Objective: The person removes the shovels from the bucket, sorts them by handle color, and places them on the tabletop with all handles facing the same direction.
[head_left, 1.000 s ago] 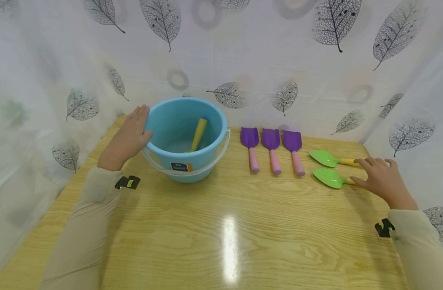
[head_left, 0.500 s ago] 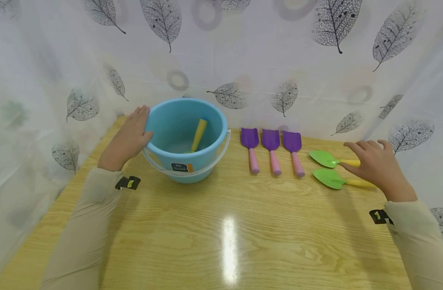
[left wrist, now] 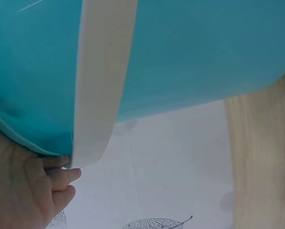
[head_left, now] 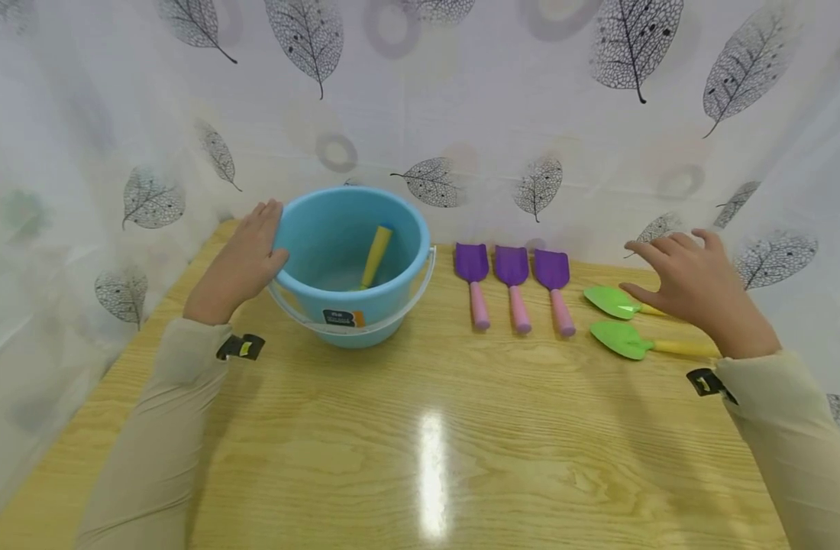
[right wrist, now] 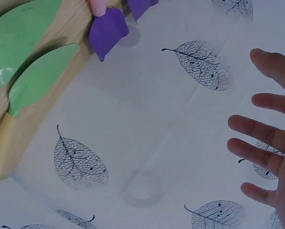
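A light blue bucket (head_left: 354, 305) stands on the table at left of centre in the head view, with a yellow handle (head_left: 376, 256) showing inside it. My left hand (head_left: 237, 263) rests against the bucket's left rim, fingers extended along it. In the left wrist view, fingertips (left wrist: 66, 179) touch near the rim beside the white bail (left wrist: 102, 81). My right hand (head_left: 698, 290) hovers at the right with fingers spread, holding nothing. Near it lie two green trowels with yellow handles, a far trowel (head_left: 611, 301) and a near trowel (head_left: 621, 339); the hand partly hides the far one's handle.
Three purple shovels with pink handles lie in a row between bucket and trowels: a left shovel (head_left: 472, 263), a middle shovel (head_left: 512, 266) and a right shovel (head_left: 552, 270). A leaf-patterned white curtain (head_left: 489, 99) borders the wooden table (head_left: 365, 451) at the back and sides.
My right hand has lifted away from the trowel handles and moved up and leftward, its fingers spreading. The trowels lie where they were. My left hand stays at the bucket rim.
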A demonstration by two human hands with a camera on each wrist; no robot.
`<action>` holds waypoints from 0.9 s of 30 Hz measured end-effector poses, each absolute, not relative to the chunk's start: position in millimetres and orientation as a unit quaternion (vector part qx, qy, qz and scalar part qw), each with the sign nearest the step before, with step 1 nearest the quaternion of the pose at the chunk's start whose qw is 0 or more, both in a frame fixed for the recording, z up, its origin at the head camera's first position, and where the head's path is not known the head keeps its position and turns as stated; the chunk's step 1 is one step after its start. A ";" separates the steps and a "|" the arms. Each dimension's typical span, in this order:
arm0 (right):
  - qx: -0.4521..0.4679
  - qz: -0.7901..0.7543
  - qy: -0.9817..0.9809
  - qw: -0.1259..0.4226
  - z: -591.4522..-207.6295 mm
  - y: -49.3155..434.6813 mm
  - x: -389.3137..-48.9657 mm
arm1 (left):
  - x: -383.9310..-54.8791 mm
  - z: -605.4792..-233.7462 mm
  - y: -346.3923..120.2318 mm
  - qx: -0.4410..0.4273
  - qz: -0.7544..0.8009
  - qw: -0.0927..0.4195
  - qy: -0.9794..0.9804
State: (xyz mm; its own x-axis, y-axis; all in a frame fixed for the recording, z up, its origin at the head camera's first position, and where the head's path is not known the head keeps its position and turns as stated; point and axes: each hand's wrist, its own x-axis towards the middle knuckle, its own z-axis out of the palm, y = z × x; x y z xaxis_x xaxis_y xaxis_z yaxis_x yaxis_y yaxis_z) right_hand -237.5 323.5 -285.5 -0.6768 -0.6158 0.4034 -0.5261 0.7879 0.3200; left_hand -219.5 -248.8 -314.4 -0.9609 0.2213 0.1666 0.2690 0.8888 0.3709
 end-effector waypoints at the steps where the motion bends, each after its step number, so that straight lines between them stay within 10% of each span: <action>1: 0.316 -0.090 -0.911 0.248 -282.6 319.1 -238.3 | -219.7 -314.6 -249.0 -0.127 -0.199 0.060 -0.970; 27: 0.465 -0.149 -0.848 0.205 -223.2 184.4 -264.7 | -219.7 -314.7 -249.7 -0.127 -0.210 0.060 -0.968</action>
State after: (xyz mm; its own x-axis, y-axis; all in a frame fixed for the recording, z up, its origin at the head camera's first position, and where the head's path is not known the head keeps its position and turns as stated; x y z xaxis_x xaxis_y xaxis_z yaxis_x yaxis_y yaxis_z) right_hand -264.7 184.4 -223.2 -0.4824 -0.8504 0.2101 -0.7284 0.5227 0.4431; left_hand -219.7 -249.7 -314.7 -0.9607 0.2198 0.1694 0.2703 0.8796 0.3914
